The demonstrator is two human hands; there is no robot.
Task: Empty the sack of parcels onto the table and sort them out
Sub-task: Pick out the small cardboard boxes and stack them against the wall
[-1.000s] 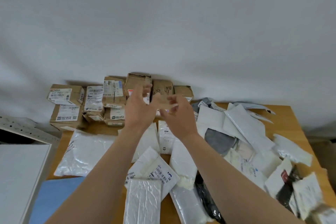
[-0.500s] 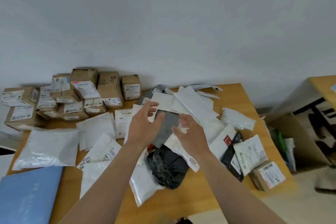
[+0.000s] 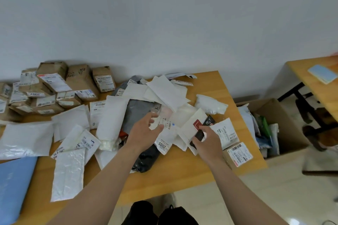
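On the table (image 3: 182,175), boxes (image 3: 60,89) are stacked far left, likely a sorted group; soft mailers (image 3: 164,93) are heaped mid-table, unsorted. Left hand (image 3: 144,133) is held released over a labelled mailer (image 3: 165,139). Right hand (image 3: 208,142) is set on a black packet (image 3: 209,121); grip cannot be told.

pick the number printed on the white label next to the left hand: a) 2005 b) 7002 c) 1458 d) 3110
a, the white label lying just beside the left hand reads 2005 in large digits.
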